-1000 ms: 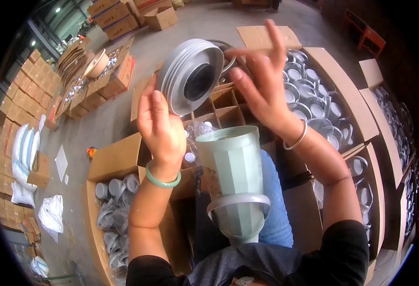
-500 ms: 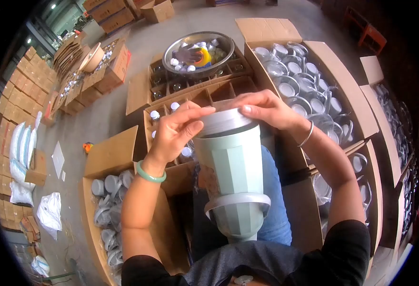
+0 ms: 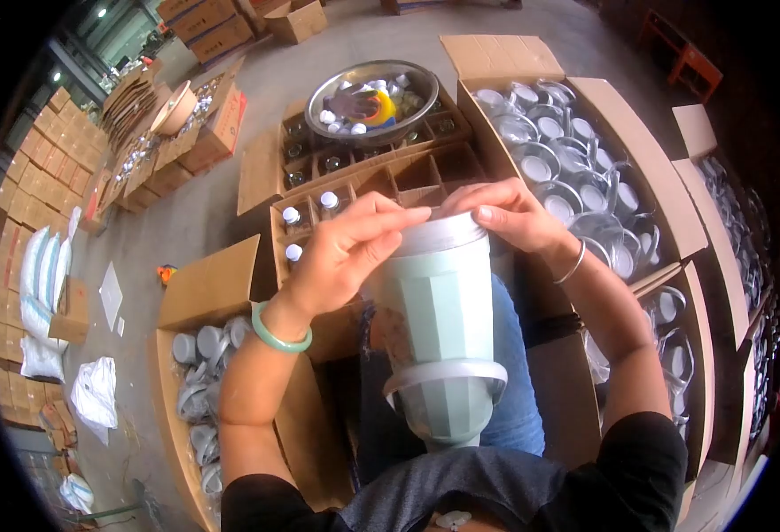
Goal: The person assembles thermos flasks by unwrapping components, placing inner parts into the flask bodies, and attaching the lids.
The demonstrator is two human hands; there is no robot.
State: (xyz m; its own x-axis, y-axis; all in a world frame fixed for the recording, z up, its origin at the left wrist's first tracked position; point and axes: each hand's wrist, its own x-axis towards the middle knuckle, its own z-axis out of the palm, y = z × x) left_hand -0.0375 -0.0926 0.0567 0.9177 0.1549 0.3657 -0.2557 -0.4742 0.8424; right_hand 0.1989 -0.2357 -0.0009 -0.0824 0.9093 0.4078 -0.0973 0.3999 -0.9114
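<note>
A pale green faceted jug point(image 3: 440, 306) rests against my body, its far end tipped away from me. A grey lid point(image 3: 443, 232) sits on that wide end, and a grey handle band point(image 3: 448, 377) arcs around the nearer, narrower part. My left hand point(image 3: 346, 248), with a green bangle on the wrist, pinches at the lid's left edge. On the other side, my right hand point(image 3: 512, 213) has its thumb on the lid's upper right edge and its fingers curled behind it. The underside of the lid is hidden.
Beyond my hands, a divided carton point(image 3: 319, 235) holds white-capped bottles. A metal basin point(image 3: 308, 106) contains small white caps and a glove point(image 3: 350, 102). Cartons of wrapped grey-lidded parts stand at right point(image 3: 693, 204) and left point(image 3: 170, 390).
Both hands and the lid have shifted slightly right. The lid now sits closer to the jug, and the dark band between them has disappeared from view.
</note>
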